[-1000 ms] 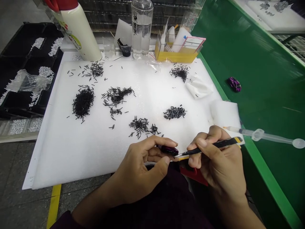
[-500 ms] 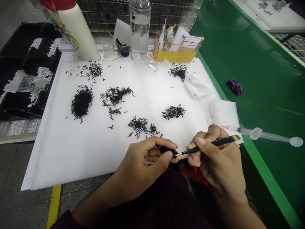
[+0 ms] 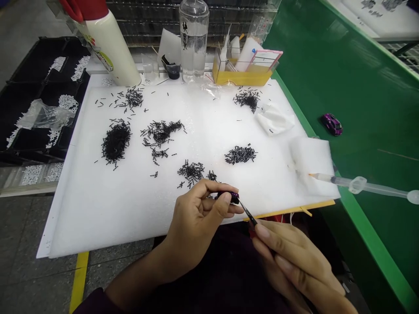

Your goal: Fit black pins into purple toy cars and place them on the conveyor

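Note:
Pinched between the thumb and fingers of my left hand (image 3: 199, 222) is a small dark purple toy car (image 3: 233, 197), partly covered by the fingers. My right hand (image 3: 294, 257) grips a pair of black tweezers (image 3: 249, 213), their pale metal tip at the car's right end. The rest of the tweezers is hidden by the fingers. Whether the tip holds a part, I cannot tell. Just beyond my left hand lies a pile of tiny black parts (image 3: 191, 171) on the white foam sheet (image 3: 98, 209).
More black heaps (image 3: 116, 141) dot the foam. A syringe-like applicator (image 3: 363, 185) rests on a foam pad (image 3: 314, 163) at right. Another purple car (image 3: 331, 124) sits on the green belt (image 3: 369, 109). Behind stand a thermos (image 3: 114, 48), a clear bottle (image 3: 194, 48) and a yellow box (image 3: 242, 78).
My right hand has swung down and turned, so the tweezers now point up and left at the car. My left hand has tilted the car slightly. The view has shifted a little.

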Available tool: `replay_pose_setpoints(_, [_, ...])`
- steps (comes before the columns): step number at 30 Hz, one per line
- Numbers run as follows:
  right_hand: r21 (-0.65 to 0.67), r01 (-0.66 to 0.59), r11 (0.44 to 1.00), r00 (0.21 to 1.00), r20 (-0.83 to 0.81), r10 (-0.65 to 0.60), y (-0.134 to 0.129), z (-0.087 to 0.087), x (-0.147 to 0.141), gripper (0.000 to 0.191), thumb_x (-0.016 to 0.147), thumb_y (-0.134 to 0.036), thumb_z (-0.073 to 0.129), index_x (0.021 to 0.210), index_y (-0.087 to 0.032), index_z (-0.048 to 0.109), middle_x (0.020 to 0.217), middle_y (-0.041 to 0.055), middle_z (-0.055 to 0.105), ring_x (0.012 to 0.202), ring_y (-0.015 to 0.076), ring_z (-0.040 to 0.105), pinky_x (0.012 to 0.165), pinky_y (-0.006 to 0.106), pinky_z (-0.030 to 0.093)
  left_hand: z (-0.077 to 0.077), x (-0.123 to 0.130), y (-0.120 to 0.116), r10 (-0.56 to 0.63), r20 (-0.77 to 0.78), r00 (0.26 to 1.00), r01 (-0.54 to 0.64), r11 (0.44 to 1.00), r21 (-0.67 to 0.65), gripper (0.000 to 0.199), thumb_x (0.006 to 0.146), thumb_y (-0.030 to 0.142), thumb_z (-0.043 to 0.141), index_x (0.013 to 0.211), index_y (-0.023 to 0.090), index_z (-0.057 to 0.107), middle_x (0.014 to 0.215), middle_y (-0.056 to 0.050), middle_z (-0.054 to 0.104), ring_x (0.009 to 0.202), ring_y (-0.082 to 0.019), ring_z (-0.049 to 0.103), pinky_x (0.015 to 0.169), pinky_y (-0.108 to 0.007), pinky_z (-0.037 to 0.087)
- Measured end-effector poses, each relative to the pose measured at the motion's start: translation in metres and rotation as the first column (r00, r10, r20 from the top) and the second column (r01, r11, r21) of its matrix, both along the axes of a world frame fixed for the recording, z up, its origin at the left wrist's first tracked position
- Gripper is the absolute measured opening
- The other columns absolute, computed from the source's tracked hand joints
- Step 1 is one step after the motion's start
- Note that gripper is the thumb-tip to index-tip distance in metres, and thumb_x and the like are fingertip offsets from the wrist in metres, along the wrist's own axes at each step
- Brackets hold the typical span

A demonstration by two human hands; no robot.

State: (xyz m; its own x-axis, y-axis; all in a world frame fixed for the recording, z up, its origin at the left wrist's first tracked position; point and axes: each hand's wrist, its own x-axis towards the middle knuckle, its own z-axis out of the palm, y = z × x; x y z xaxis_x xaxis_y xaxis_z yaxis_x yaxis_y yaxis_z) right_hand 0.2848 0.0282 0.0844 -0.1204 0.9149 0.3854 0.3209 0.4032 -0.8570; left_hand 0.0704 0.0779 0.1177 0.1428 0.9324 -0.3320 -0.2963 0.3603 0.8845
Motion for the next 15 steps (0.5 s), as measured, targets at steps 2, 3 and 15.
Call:
replay_pose_setpoints(2, [0.15, -0.039, 0.988, 0.994, 0.11, 0.023, 0.003, -0.002, 0.0, 0.057, 0.084, -0.003, 0.085, 0.127, -0.04, 0.076, 0.116, -0.0013, 0.086, 0.094, 0.0327, 0.086, 0.077, 0.049, 0.078, 0.0, 0.0, -0.001, 0.001, -0.002, 1.0, -0.001, 1.0, 0.006, 0.026, 0.104, 0.048, 0.078, 0.111, 0.022, 0.078, 0.1, -0.002, 0.088, 0.095, -0.016, 0.087, 0.085, -0.018, 0.068])
replay_pose_setpoints(3, [0.21, -0.057, 0.976, 0.985, 0.17, 0.02, 0.004, -0.004, -0.001, 0.058, 0.085, -0.002, 0.083, 0.129, -0.039, 0.075, 0.12, -0.0006, 0.085, 0.095, 0.0317, 0.086, 0.077, 0.046, 0.078, -0.001, 0.0, -0.001, 0.002, -0.004, 1.0, -0.002, 1.0, 0.009, 0.026, 0.105, 0.048, 0.077, 0.111, 0.023, 0.078, 0.101, -0.002, 0.088, 0.095, -0.016, 0.087, 0.085, -0.019, 0.069])
replay_pose_setpoints(15, [0.293, 0.012, 0.956, 0.97, 0.23, -0.083, 0.008, 0.013, -0.022, 0.054, 0.096, -0.002, 0.071, 0.139, -0.035, 0.072, 0.102, -0.0005, 0.087, 0.081, 0.0266, 0.086, 0.068, 0.038, 0.077, -0.002, 0.003, -0.002, 0.034, -0.03, 0.999, -0.034, 0.999, -0.004, 0.031, 0.105, 0.05, 0.077, 0.113, 0.02, 0.078, 0.108, -0.005, 0.088, 0.097, -0.02, 0.087, 0.086, -0.024, 0.071])
